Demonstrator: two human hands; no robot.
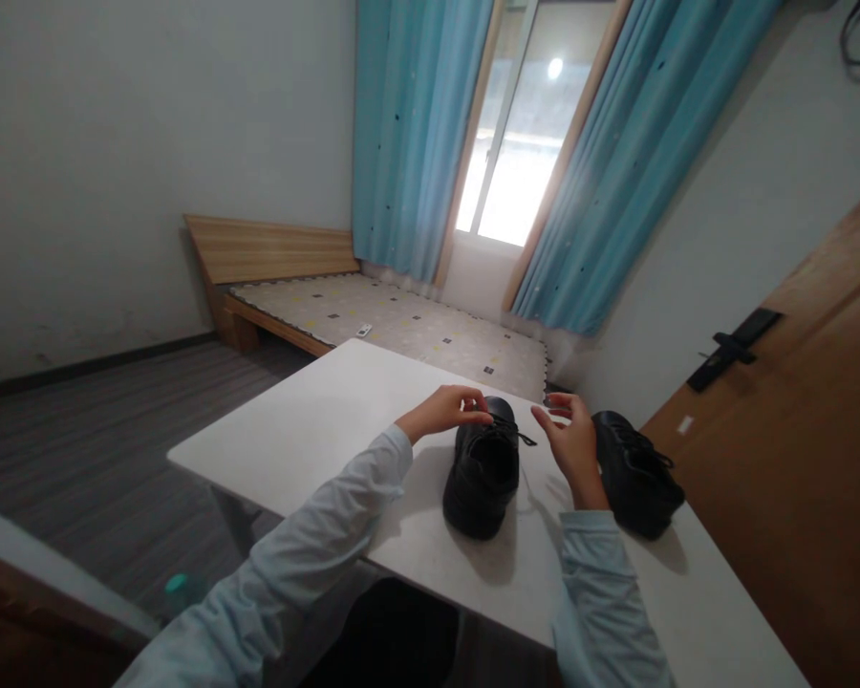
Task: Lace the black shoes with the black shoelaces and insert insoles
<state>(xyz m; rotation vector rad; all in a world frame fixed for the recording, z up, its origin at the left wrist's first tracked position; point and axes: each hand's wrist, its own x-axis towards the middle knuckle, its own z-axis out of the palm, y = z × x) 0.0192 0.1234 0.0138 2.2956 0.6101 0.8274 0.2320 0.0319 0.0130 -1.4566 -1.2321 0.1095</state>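
A black lace-up shoe point(479, 483) stands upright on the white table, its heel toward me and its dark opening facing up. My left hand point(453, 409) is at the shoe's upper left side, thumb and fingers pinched at the black shoelace point(503, 427). A loop of lace sticks out to the right of the shoe. My right hand point(571, 435) hovers just right of this shoe, thumb and fingers apart, with nothing visible between them. Beyond it, a second black shoe point(634, 475) stands near the table's right edge, partly behind my right wrist.
The white table point(293, 430) extends to the left and toward me on the right. Behind it lies a bed with a patterned mattress point(416, 320), a small white object point(364, 330) on it. A wooden door point(795, 430) is at right, and blue curtains point(419, 134) flank the window.
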